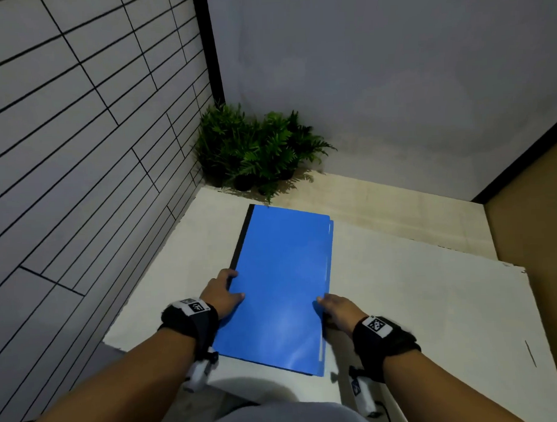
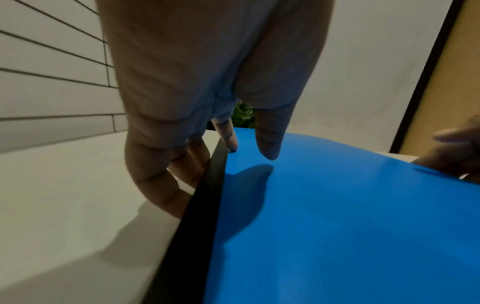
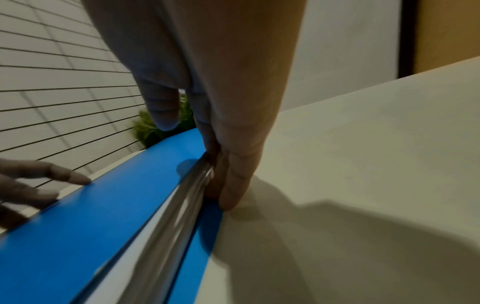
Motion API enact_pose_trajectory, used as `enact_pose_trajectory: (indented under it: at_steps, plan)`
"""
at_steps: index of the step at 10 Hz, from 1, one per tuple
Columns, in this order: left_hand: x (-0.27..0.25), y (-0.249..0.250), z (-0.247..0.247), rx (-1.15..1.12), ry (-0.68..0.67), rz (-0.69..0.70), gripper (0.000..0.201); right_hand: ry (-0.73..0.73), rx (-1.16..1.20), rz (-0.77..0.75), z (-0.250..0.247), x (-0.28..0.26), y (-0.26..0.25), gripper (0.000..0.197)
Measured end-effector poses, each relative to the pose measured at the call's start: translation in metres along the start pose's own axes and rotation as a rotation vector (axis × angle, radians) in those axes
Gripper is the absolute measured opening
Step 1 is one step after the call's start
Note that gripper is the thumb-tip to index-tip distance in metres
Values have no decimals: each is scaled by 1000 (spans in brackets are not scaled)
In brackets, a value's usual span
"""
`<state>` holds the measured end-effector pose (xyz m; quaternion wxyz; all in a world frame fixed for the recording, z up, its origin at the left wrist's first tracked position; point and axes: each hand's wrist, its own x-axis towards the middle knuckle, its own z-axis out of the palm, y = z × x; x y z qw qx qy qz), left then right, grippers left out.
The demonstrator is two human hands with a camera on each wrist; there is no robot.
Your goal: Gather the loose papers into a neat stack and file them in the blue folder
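The blue folder [image 1: 280, 286] lies closed and flat on the white table [image 1: 432, 300], its black spine on the left. My left hand [image 1: 229, 286] flanks the spine: its fingers [image 2: 182, 185] stand against the spine's side, the index tip touches the cover, and the thumb hovers just above the blue folder [image 2: 337, 226]. My right hand [image 1: 325, 308] is at the open edge. There its fingers [image 3: 233, 185] press against the white paper edges [image 3: 161, 230] stacked between the covers, thumb above the top cover. No loose papers show on the table.
Small potted ferns [image 1: 256, 148] stand in the far corner behind the folder. A slatted wall [image 1: 79, 154] runs along the left side. The table's near edge [image 1: 261, 391] is just below the folder, and bare tabletop stretches to the right.
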<state>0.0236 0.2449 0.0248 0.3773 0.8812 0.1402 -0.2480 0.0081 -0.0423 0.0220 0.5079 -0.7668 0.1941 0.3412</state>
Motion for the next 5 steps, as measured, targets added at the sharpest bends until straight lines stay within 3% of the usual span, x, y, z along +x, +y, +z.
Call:
enact_pose_trajectory:
  at_steps: [1, 2, 4, 5]
  plan:
    - [10, -16, -31, 53, 118, -67, 55, -115, -94, -37, 29, 0, -29, 26]
    - [17, -30, -61, 97, 202, -133, 55, -184, -166, -78, 61, 5, -56, 23]
    - [31, -59, -92, 172, 243, -203, 78, -308, -353, -134, 102, 24, -87, 63]
    - [27, -57, -89, 255, 239, -191, 77, -273, -402, -138, 99, 19, -90, 48]
